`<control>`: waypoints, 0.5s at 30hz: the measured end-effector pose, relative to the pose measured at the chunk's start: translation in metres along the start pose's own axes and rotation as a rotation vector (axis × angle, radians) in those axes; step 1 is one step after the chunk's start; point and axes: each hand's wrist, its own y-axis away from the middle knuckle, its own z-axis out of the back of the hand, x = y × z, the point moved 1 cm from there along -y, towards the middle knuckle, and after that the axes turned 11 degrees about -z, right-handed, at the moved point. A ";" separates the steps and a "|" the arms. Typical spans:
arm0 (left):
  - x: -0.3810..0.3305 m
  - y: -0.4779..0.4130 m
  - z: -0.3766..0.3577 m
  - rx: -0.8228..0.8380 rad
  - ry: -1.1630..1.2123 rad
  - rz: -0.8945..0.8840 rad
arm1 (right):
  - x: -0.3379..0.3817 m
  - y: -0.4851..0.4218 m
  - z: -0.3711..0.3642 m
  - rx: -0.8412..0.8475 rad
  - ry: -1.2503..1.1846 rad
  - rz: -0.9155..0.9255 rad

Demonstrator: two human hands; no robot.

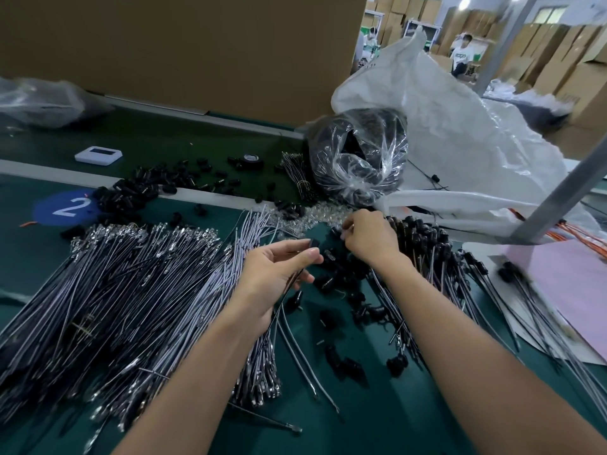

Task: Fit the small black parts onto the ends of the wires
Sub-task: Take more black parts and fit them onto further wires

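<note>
Above loose black parts [341, 280], centre: fitting step. Line wire [289, 290] terminal square with part's opening, push straight till seated, no bending. Left hand [279, 270] pinches small black part [314, 244] between thumb and fingertips, wire trailing below palm. Right hand [371, 239] fingers curled at pile; contents cannot tell. Unfitted wires [131, 274] heaped left.

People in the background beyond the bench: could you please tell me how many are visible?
2. A person in a white T-shirt sits among the stacked boxes, upper right; a second person shows just right of the cardboard panel. More may be hidden behind it.
</note>
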 end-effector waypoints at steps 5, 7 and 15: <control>-0.001 0.002 -0.002 0.007 -0.010 0.001 | 0.006 -0.003 0.005 0.074 -0.077 -0.001; -0.002 0.003 -0.003 0.016 -0.007 0.000 | 0.001 0.000 0.009 0.054 -0.131 0.031; 0.000 0.005 -0.012 0.059 -0.034 -0.048 | -0.019 0.065 0.023 0.105 -0.770 0.050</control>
